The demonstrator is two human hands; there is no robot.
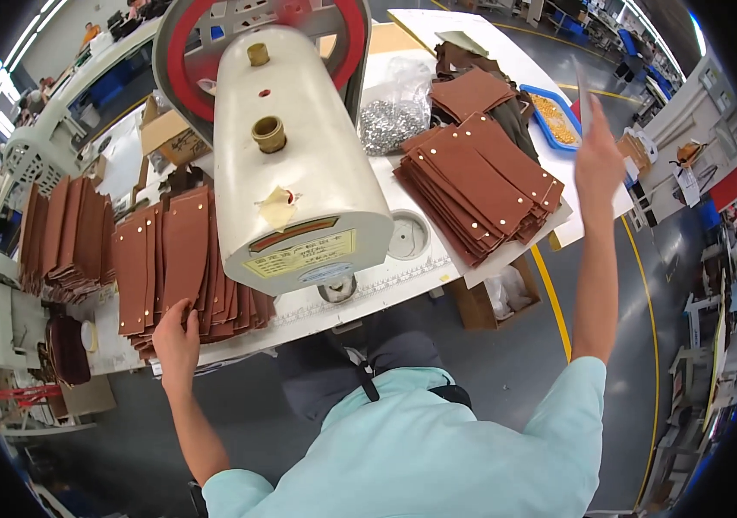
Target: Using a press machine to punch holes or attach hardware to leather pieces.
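My left hand (pixel 177 341) is at the near edge of a fanned stack of brown leather-like pieces (pixel 140 268) with gold-coloured studs. Its thumb and fingers close on the edge of one piece. Raised over the right side of the table, my right hand (pixel 601 168) grips a thin flat piece (pixel 582 85), seen nearly edge-on and blurred, so its kind is unclear. A second stack of studded brown pieces (pixel 476 186) lies to the left of that hand. Between my arms stands a large cream-coloured machine (pixel 299 164) with a red-rimmed wheel (pixel 353 39).
Behind the right stack are a clear bag of small metal parts (pixel 394 121) and a blue tray (pixel 541 90) of gold-coloured bits. More brown pieces (pixel 66 233) stand at far left. An open cardboard box (pixel 498 302) sits below the table's right edge.
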